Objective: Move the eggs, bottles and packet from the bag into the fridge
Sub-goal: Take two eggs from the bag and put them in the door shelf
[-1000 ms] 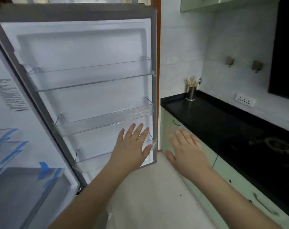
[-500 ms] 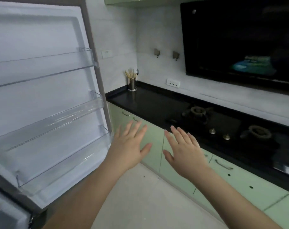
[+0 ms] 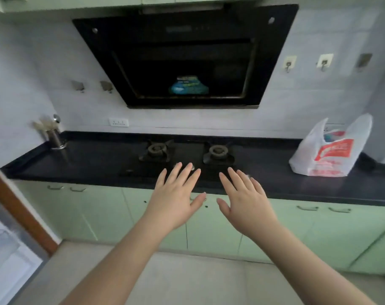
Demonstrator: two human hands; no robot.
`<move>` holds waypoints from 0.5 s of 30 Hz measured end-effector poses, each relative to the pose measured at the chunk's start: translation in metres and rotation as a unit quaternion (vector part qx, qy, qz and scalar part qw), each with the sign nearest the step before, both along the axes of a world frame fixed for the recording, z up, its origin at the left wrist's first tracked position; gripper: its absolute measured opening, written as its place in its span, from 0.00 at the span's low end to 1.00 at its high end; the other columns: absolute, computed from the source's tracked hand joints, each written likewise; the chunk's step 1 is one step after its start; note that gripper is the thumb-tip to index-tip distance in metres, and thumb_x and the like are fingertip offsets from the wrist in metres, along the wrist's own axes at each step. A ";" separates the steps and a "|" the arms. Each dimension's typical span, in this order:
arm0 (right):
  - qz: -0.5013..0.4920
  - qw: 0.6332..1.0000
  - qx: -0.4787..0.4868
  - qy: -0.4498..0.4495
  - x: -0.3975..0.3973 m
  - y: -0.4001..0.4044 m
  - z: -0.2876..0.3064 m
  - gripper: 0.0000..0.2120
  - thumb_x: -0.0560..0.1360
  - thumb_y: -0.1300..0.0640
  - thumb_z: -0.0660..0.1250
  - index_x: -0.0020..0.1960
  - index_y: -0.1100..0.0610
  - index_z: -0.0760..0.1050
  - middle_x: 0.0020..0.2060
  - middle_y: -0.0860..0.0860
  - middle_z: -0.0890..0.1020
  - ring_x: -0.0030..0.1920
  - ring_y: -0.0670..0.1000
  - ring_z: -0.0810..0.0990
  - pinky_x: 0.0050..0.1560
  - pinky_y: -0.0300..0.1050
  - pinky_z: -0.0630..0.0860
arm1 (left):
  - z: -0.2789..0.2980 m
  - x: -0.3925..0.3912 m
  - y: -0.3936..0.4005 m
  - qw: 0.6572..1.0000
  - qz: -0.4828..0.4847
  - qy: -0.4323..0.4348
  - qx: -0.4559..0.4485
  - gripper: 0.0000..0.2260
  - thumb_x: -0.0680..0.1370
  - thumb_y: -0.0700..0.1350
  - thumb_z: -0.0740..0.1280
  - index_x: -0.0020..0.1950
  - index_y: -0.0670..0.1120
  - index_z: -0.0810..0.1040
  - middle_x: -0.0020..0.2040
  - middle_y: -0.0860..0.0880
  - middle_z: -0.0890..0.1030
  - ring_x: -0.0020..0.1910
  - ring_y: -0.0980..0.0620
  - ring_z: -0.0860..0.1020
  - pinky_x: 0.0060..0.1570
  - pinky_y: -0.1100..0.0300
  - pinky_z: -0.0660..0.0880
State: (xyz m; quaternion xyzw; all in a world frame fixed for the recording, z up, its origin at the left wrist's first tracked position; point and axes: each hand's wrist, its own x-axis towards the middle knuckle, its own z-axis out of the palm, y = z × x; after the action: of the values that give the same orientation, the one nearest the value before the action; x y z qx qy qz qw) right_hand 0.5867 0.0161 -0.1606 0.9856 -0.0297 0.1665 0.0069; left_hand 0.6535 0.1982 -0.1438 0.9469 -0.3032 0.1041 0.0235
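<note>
I am holding my left hand (image 3: 174, 199) and my right hand (image 3: 246, 201) out in front of me, palms down, fingers (image 3: 182, 175) spread wide and straight, gripping nothing; both are hovering in front of the green cabinets (image 3: 103, 212), well apart from the bag (image 3: 332, 150).

The bag is sitting on the black table (image 3: 88, 164) at the far right, beyond the 2 burners (image 3: 218, 150) of the stove, its 2 handle loops standing up and its mouth gaping open; it is thin white plastic with red print, so I am judging it soft, limp and slippery, likely to sag and shift as I reach in. I am seeing only a patch of blue and red inside the mouth; I cannot tell which item that is, and the eggs, bottles and packet are otherwise hidden.

I am expecting the eggs to be fragile and best lifted from beneath, the bottles heavier and stiff and best gripped round the body, the packet light and pliable; nothing is out of the bag yet. A sliver of what looks like the fridge (image 3: 4, 256) is showing at the lower left, well apart from the bag.
</note>
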 end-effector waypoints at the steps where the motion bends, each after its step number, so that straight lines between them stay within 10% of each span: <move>1: -0.017 1.000 0.001 -0.005 -0.010 -0.021 0.001 0.30 0.76 0.42 0.62 0.74 0.55 0.65 0.72 0.55 0.69 0.72 0.57 0.66 0.70 0.56 0.64 | 0.001 -0.003 -0.023 1.000 -0.018 -0.001 0.000 0.36 0.73 0.67 0.34 0.80 0.55 0.48 0.81 0.53 0.48 0.79 0.51 0.44 0.77 0.46 0.43; 15: -0.190 0.980 0.062 0.007 -0.118 -0.232 0.007 0.32 0.80 0.41 0.53 0.79 0.51 0.50 0.78 0.52 0.53 0.77 0.54 0.51 0.76 0.52 0.50 | 0.018 -0.039 -0.258 0.984 -0.178 -0.014 -0.008 0.29 0.81 0.63 0.46 0.80 0.55 0.48 0.81 0.53 0.49 0.79 0.51 0.44 0.77 0.47 0.44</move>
State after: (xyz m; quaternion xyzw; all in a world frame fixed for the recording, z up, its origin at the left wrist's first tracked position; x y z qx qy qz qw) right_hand 0.4684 -0.2163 -0.1531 0.9618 -0.2262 0.1527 -0.0227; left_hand 0.6142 -0.0593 -0.1261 0.8759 -0.4668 0.1136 0.0448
